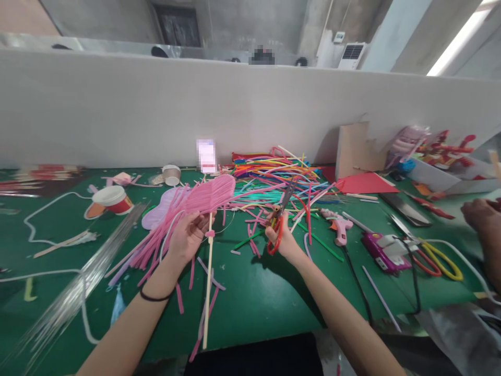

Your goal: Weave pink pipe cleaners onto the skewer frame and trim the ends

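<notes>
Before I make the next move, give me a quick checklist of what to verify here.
1. Pink fuzzy oval piece on a pale wooden stick, held by the left hand: ok.
2. Orange-handled metal scissors in the right hand: ok.
3. Thin pink fuzzy strip between the blades: cannot tell; it reaches toward them.
4. Green tabletop free of offcuts between the hands: not ok; short pink fuzzy offcuts lie scattered.
5. Co-worker's hand away from the scissors: ok, at the right edge.
6. Pink glue gun switched off: cannot tell.

Fuzzy oval (pixel 214 193), smooth wooden stick (pixel 208 282), glossy plastic scissor handles (pixel 281 234)
</notes>
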{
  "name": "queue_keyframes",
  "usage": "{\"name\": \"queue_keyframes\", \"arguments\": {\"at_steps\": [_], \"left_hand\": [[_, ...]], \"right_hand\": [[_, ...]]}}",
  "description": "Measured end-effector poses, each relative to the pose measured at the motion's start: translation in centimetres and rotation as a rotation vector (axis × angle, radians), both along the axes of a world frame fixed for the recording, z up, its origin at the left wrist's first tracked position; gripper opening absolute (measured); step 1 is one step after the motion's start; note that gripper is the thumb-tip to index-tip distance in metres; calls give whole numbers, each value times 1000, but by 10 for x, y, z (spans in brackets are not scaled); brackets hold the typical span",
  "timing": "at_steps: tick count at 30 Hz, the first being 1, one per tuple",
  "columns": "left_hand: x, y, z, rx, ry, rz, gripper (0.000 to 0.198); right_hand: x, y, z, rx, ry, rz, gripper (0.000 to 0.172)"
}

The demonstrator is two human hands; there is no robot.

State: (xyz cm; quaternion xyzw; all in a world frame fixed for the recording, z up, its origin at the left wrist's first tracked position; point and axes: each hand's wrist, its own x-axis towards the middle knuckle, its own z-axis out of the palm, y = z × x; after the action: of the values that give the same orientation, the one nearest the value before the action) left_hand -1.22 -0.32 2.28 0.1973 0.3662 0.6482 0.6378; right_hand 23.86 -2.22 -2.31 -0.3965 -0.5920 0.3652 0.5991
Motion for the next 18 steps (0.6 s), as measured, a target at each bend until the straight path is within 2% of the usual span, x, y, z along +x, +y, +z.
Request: {"name": "queue_keyframes", "arguments": {"at_steps": [2,5,8,11,18], "left_hand": [[0,0,1,-7,-7,4,23],[0,0,2,-32,-20,2,25],[-2,-1,4,-31,-41,1,25],[-2,-2,5,-25,-48,3,25],[3,-6,0,-20,19,-46,18]], "right_hand": [[1,0,0,-4,-44,-13,67],[3,-4,5,-21,-112,-4,63],[5,-9,13,-19,-233,-95,51],[5,-12,18,35,-400,-187,49],[3,-13,15,69,-599,-133,56]]}}
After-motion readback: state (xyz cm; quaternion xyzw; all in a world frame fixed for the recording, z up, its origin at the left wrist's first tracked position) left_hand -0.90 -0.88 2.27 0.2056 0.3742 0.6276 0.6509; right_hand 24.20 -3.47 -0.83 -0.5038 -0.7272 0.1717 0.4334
